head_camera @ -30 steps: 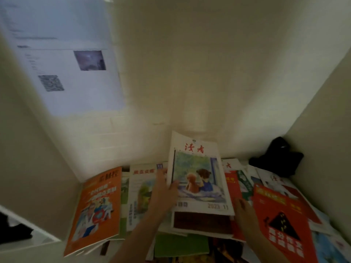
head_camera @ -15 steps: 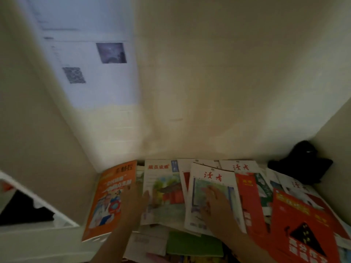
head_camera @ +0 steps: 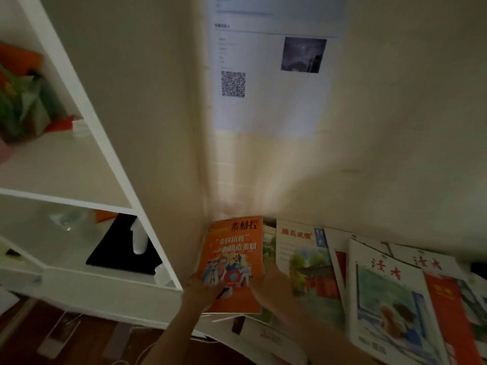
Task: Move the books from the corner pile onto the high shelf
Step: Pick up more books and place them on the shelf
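Here, left hand (head_camera: pixel 204 288) and right hand (head_camera: pixel 274 288) reach forward, each grip pinching orange book (head_camera: pixel 233 262) edges

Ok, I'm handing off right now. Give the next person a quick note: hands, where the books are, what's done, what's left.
Left hand: grips the left edge of the orange magazine, thumb on the cover.
Right hand: at the magazine's right edge; its fingers are hidden, so the grip is unclear.
The orange magazine lies at the left end of the corner pile, against the wall; the rest are spread to its right.
White shelf unit stands to the left.
Done: no pile book shows on a shelf.
Left: lift the orange magazine onto the high shelf, then move the others.
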`<state>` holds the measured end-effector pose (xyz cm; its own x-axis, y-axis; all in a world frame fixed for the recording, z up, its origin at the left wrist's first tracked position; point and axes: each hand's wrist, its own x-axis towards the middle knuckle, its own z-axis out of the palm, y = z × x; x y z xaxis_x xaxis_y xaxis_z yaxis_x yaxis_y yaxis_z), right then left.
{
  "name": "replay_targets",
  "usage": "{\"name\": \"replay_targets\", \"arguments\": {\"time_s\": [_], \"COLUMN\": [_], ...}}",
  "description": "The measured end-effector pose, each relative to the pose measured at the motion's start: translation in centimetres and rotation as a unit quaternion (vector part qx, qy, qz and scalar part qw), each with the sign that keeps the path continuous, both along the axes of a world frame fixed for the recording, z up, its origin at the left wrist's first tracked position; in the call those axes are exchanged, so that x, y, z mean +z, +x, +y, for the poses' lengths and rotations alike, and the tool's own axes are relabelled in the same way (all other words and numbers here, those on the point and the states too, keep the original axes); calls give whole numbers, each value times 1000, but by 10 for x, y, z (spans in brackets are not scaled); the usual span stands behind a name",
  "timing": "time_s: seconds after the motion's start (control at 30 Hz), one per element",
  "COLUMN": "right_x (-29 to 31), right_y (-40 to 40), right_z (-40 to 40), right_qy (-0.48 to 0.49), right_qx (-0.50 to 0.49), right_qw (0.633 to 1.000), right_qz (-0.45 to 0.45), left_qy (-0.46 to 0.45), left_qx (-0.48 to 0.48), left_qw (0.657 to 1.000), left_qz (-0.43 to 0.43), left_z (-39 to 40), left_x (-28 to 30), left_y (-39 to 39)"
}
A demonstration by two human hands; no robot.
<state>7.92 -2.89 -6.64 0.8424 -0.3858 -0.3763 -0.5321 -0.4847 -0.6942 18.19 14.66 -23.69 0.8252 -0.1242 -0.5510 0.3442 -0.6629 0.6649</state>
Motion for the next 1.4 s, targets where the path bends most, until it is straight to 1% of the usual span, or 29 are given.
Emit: {"name": "replay_targets", "arguments": {"time_s": [0.03,0.1,0.13,0.17,0.23,0.33,0.4,0.47,0.53,0.6,0.67,0.73,0.8,0.83,0.87,0.9,0.93,0.97,1.0,1.03,1.07,1.1,1.13,1.17,1.2,1.27,1.33,1.37,1.4], "right_x": [-2,-6,-7,-12,-12,10,26,43,50,59,60,49,34,26,22,19,18,18,20,18,18,17,16,15,11,2,-7,-13,-16], "right_y": [2,5,5,6,1,-29,-61,-96,-131,-164,-195,-220,-237,-244,-250,-255,-259,-262,-265,-268,-270,-274,-279,-287,-299,-335,-382,-405,-425], "right_z": [0,3,4,3,-5,-26,-50,-82,-122,-156,-178,-189,-192,-194,-196,-198,-201,-202,-203,-204,-203,-205,-209,-215,-225,-251,-277,-288,-296], "right_qy": [9,40,49,48,60,102,85,38,-22,-35,-47,-60,-69,-89,-107,-116,-86,-31,16,38,50,49,42,20,-16,-105,-155,-146,-126], "right_qx": [-12,-33,-40,-40,-61,-80,-106,-159,-201,-241,-273,-278,-257,-245,-243,-248,-256,-252,-232,-216,-214,-226,-249,-282,-321,-383,-438,-459,-470], "right_qw": [1000,998,996,997,996,991,987,981,974,966,958,957,964,966,964,961,963,967,973,976,975,973,967,958,946,918,882,866,859], "right_qz": [13,46,55,55,40,-41,-80,-100,-97,-86,-76,-54,-16,3,24,28,12,7,4,9,1,-13,-34,-39,-38,0,80,131,157], "left_qy": [19,61,69,60,-8,-73,-97,-103,-137,-157,-156,-132,-72,-40,-24,-28,-43,-51,-35,25,100,143,135,104,70,-26,-83,-82,-70], "left_qx": [7,-11,-18,-21,-11,5,-5,-29,-81,-142,-181,-207,-230,-234,-229,-221,-215,-214,-222,-250,-285,-316,-334,-351,-380,-451,-515,-537,-549], "left_qw": [1000,998,997,998,1000,995,992,990,984,975,970,968,969,968,969,970,971,972,971,963,943,919,907,899,889,872,846,835,829], "left_qz": [-6,-33,-35,-27,-16,-63,-82,-94,-85,-65,-46,-40,-60,-75,-90,-99,-93,-81,-79,-101,-142,-186,-220,-242,-246,-188,-112,-89,-78], "left_z": [-2,-7,-9,-12,-21,-43,-69,-106,-151,-191,-221,-241,-251,-254,-255,-256,-258,-260,-263,-267,-273,-281,-291,-305,-320,-351,-375,-385,-394], "left_x": [22,93,110,122,139,158,173,185,194,198,195,186,170,164,161,162,164,165,168,171,174,177,184,185,191,200,197,189,177], "left_y": [-6,-25,-29,-29,-30,-42,-63,-86,-109,-132,-151,-166,-176,-181,-185,-189,-192,-193,-195,-197,-200,-205,-215,-227,-242,-276,-311,-324,-336]}}
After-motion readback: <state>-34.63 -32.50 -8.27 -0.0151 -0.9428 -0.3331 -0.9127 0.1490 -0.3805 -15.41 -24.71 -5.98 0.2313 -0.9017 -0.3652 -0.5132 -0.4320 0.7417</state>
